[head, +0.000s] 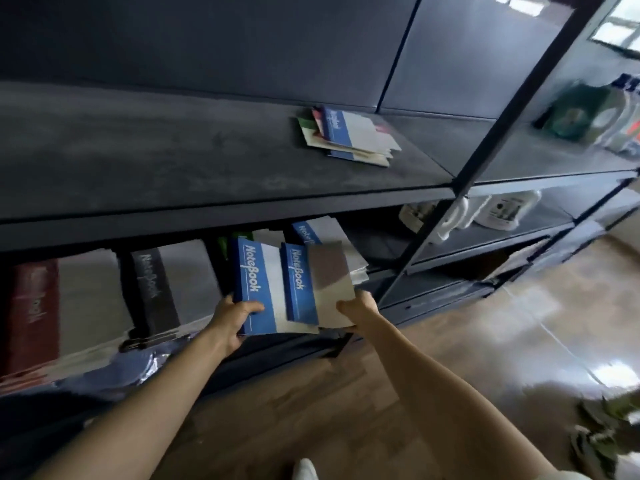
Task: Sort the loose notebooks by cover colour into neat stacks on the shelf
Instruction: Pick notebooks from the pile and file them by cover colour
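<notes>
Left hand (228, 320), right hand (356, 306) pinch notebooks (259, 289); fingers hidden.

**Shelf layout.** The upper shelf (173, 161) carries a loose pile of notebooks (349, 136) near its right end, just left of the upright post (485, 147). The lower shelf (377, 247) holds, from left to right:

- an outer stack (69, 306);
- a second stack (173, 285) beside it;
- the left notebook (258, 285), partly under the right notebook (311, 285), both in front of a rear pile (325, 233).

The left hand (232, 320) grips the left notebook's near corner, and the right hand (356, 306) holds the right notebook's. Right of the post, containers (498, 209) stand in the adjoining bay.
</notes>
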### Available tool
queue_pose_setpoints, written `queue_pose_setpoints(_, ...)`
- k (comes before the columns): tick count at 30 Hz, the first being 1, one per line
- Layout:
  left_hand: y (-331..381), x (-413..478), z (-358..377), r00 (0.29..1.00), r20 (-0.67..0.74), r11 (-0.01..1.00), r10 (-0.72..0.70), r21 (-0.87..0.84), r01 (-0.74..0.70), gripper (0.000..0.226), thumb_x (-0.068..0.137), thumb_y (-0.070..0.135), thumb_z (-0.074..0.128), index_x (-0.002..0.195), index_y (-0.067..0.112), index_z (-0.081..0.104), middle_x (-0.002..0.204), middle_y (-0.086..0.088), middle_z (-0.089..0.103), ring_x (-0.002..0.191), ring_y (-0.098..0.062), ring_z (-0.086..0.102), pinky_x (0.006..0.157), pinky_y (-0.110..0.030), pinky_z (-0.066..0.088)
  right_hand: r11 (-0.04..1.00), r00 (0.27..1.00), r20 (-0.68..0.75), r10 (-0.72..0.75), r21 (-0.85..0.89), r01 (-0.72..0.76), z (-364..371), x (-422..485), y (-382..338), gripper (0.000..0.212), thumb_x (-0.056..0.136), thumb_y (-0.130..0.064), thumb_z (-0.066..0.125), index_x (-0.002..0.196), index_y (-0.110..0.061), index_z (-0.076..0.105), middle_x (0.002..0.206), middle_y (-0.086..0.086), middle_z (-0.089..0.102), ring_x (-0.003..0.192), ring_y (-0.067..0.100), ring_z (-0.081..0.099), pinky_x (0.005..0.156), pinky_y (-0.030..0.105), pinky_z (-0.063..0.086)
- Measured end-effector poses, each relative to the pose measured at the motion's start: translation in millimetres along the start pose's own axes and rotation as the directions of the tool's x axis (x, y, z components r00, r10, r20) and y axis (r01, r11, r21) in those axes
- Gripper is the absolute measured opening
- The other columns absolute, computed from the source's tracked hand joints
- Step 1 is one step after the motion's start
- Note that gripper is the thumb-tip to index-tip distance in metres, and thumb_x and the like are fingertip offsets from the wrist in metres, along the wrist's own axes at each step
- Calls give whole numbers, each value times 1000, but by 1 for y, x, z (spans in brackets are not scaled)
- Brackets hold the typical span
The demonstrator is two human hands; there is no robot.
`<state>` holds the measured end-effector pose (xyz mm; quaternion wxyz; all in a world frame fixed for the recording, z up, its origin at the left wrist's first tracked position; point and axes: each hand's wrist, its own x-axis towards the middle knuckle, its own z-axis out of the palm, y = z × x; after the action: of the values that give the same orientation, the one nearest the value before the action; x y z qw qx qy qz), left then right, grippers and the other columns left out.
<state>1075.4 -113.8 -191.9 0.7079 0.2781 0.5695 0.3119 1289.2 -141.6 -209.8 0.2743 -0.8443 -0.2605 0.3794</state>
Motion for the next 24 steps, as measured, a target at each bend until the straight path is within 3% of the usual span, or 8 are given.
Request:
queue_pose_setpoints(3, -6, 14, 36, 999, -51, 1000, -18, -20, 17, 37, 85, -6, 60, 115, 10, 46, 85, -8, 54, 81, -28, 54, 75, -38, 45, 996, 999, -34, -24, -84, 21, -31, 49, 3, 34, 90, -14, 56, 122, -3, 52, 118, 18, 59, 107, 35, 57, 87, 48, 53)
queue_pose_setpoints(5, -9, 21, 48, 996, -81, 1000, -21, -23, 19, 41, 84, -6, 61, 120, 8, 48, 92, -8, 57, 89, -29, 54, 79, -39, 46, 988, 997, -51, -59, -149, 51, -48, 76, -1, 34, 91, -14, 54, 123, -4, 52, 120, 18, 59, 107, 35, 58, 87, 39, 52)
queue_pose_setpoints(6, -11, 23, 51, 994, -108, 1000, -21, -23, 19, 41, 84, -6, 62, 122, 7, 49, 91, -8, 58, 87, -27, 54, 78, -39, 45, 977, 995, -52, -87, -199, 75, -54, 89, -5, 34, 92, -13, 52, 125, -4, 51, 120, 18, 59, 108, 35, 58, 83, 34, 50)
queue_pose_setpoints(9, -13, 24, 58, 982, -186, 998, -27, -67, 15, 43, 85, -6, 61, 125, 7, 50, 92, -7, 59, 83, -24, 54, 79, -38, 44, 953, 991, -27, -133, -278, 121, -60, 119, -18, 37, 92, -10, 51, 128, -3, 48, 122, 20, 58, 109, 36, 57, 86, 40, 50)
queue_pose_setpoints(11, -13, 25, 61, 972, -232, 994, -27, -106, 2, 45, 86, -8, 59, 127, 7, 50, 98, -8, 58, 85, -23, 53, 78, -37, 45, 953, 991, -23, -132, -277, 120, -56, 133, -26, 36, 91, -8, 50, 126, -2, 45, 123, 21, 56, 111, 38, 56, 89, 41, 48)
queue_pose_setpoints(15, -12, 32, 65, 952, -305, 989, -27, -148, -20, 46, 84, -7, 60, 126, 9, 50, 88, -4, 59, 77, -19, 56, 63, -31, 46, 959, 984, -21, -176, -231, 166, -39, 149, -38, 41, 88, 2, 47, 127, -1, 36, 122, 23, 55, 111, 38, 54, 89, 38, 44)
queue_pose_setpoints(20, -14, 36, 73, 936, -348, 982, -54, -191, -14, 44, 82, -7, 63, 120, 15, 52, 92, -4, 62, 82, -22, 58, 64, -33, 48, 841, 940, 79, -331, -427, 332, -26, 164, -34, 40, 85, 2, 48, 125, 0, 55, 130, 19, 46, 117, 34, 48, 97, 33, 40)
queue_pose_setpoints(24, -17, 31, 79, 938, -341, 986, -68, -163, 12, 40, 83, -6, 63, 114, 16, 50, 100, -6, 60, 91, -25, 55, 76, -38, 47, 734, 944, 175, -279, -596, 327, -28, 162, -26, 46, 89, -8, 49, 134, -11, 43, 136, 14, 37, 126, 33, 34, 102, 41, 35)
